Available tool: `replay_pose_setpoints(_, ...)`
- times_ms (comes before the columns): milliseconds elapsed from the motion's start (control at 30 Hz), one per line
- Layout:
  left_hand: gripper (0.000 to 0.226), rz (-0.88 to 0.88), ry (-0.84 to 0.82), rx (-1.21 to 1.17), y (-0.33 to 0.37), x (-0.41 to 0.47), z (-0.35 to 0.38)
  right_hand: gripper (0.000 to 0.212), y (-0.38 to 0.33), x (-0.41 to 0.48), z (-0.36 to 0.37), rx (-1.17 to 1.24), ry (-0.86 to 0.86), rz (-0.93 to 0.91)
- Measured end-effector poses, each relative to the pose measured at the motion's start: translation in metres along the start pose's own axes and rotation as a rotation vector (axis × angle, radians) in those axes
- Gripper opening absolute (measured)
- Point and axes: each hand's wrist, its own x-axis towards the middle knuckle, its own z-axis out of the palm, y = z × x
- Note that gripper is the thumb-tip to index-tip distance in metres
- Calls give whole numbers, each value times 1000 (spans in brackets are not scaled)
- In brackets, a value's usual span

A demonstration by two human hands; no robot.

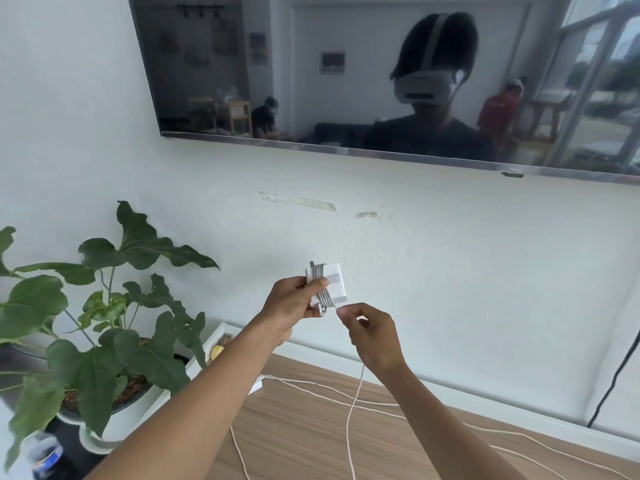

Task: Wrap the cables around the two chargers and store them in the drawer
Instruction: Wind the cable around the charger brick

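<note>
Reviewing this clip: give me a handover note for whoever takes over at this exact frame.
Left hand: holds the charger up in front of the wall.
Right hand: pinches its cable just below the charger.
Done: several turns are wound round the charger.
Left: the rest of that cable hangs down to the tabletop and needs winding. The second charger lies there unwrapped, partly behind the left forearm. The drawer is not in view; nothing is stored.
</note>
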Motion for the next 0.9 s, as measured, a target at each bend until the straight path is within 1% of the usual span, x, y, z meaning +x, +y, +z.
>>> replay_pose_setpoints(133, 14, 16, -133, -18, 3, -3, -2, 21, 3, 7, -6, -56, -31, -15)
replay_pose_setpoints(233, 17, 50, -213, 68, 8, -5, -7, 23, 1, 13, -12, -164, -88, -55)
replay_pose_setpoints(333, 24, 71, -325, 218, 13, -5, -14, 35, -5, 22, -19, -290, -255, -62)
replay_pose_setpoints(400, 26, 76, -402, 322, 15, -6, -19, 41, -12, 28, -25, -333, -392, -15)
replay_pose_setpoints(467, 27, 62, -475, 407, 16, -8, -22, 39, -21, 33, -31, -389, -487, 32)
replay_pose_setpoints(533, 28, 51, -533, 486, 15, -10, -25, 36, -27, 39, -36, -419, -538, 77)
replay_pose_setpoints(633, 29, 65, -544, 534, 14, -12, -25, 38, -35, 45, -40, -453, -604, 134)
replay_pose_setpoints(733, 31, 62, -558, 604, 17, -10, -27, 47, -40, 47, -43, -362, -654, 221)
replay_pose_setpoints(767, 32, 52, -572, 654, 17, -9, -28, 45, -41, 48, -45, -327, -667, 244)
replay_pose_setpoints(833, 34, 47, -575, 745, 14, -8, -29, 27, -44, 48, -49, -327, -669, 270)
replay_pose_setpoints(900, 31, 82, -517, 787, 10, -7, -29, 21, -46, 49, -49, -336, -622, 270)
